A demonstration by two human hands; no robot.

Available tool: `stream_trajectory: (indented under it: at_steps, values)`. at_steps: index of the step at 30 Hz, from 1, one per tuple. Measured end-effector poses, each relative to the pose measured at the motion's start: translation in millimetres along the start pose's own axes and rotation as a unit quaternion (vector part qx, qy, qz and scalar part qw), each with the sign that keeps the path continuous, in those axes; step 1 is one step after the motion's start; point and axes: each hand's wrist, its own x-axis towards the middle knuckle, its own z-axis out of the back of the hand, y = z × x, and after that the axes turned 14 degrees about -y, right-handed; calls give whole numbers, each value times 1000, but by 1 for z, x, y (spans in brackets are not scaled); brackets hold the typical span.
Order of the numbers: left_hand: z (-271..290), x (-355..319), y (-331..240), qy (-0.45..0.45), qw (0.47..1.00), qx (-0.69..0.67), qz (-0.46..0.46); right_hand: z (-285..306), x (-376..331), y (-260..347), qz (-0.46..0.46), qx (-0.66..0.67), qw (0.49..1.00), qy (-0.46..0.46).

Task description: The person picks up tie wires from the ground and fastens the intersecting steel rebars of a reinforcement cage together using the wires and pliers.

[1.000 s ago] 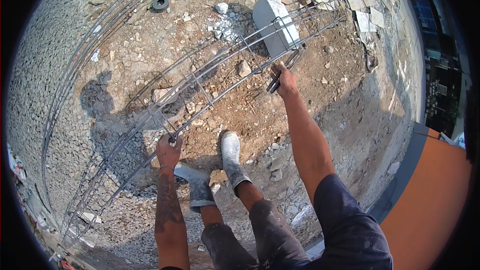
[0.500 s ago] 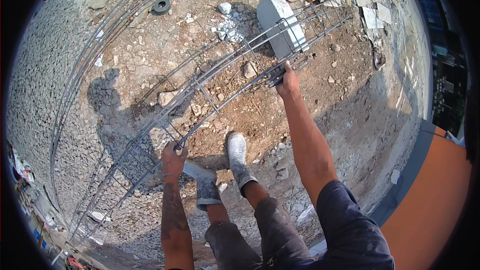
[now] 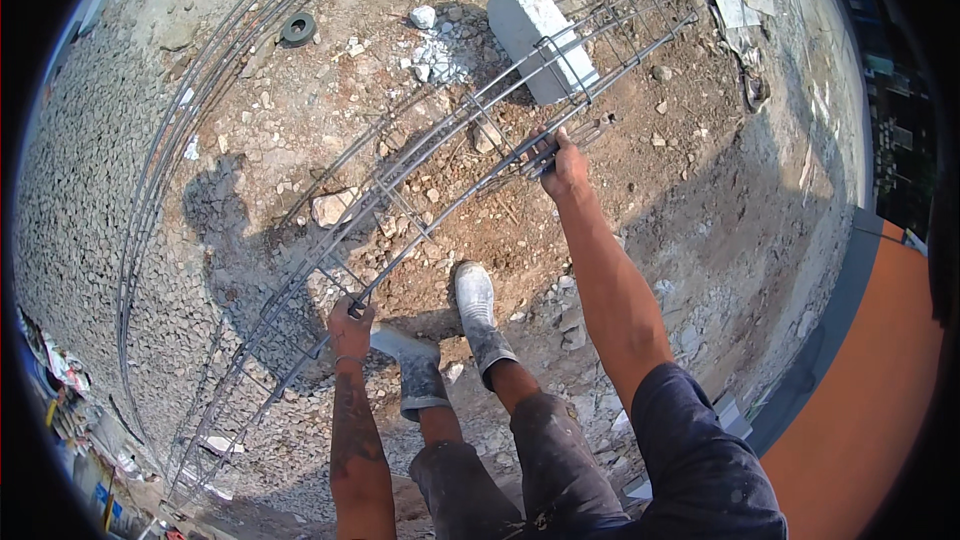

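Note:
A long, narrow rebar cage (image 3: 410, 208), made of steel bars with cross ties, runs from the lower left to the upper right in front of me. My left hand (image 3: 350, 328) is closed around its near bar, above my left boot. Farther up the same bar, my right hand (image 3: 566, 168) is closed on a bunch of thin metal rods (image 3: 592, 128) lying along the cage. Whether those rods are fastened to it I cannot tell. The cage's far end passes over a pale concrete block (image 3: 535, 25).
Several long bent bars (image 3: 165, 140) curve along the left side over gravel (image 3: 80, 200). A dark ring (image 3: 298, 30) lies at the far left. Broken flat slabs (image 3: 735, 5) are piled at the far right. Stones (image 3: 333, 207) dot the dirt, and an orange surface (image 3: 870, 390) stands at lower right.
The view has shifted a little, so the block and the cage's far end sit slightly farther left and up. Both hands keep their holds, the right one's fingers moving slightly.

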Motion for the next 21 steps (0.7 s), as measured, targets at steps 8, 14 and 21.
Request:
stream_trajectory:
  at_steps: [8, 14, 21]
  values:
    - [-2, 11, -20, 45, 999, -11, -17, 12, 28, 38, 12, -44, 997, 67]
    - [4, 2, -2, -13, 999, 9, -32, 4, 19, 20, -8, -39, 995, 90]
    - [-16, -9, 8, -53, 998, -12, -32, 24, 11, 33, 59, -85, 993, 57]
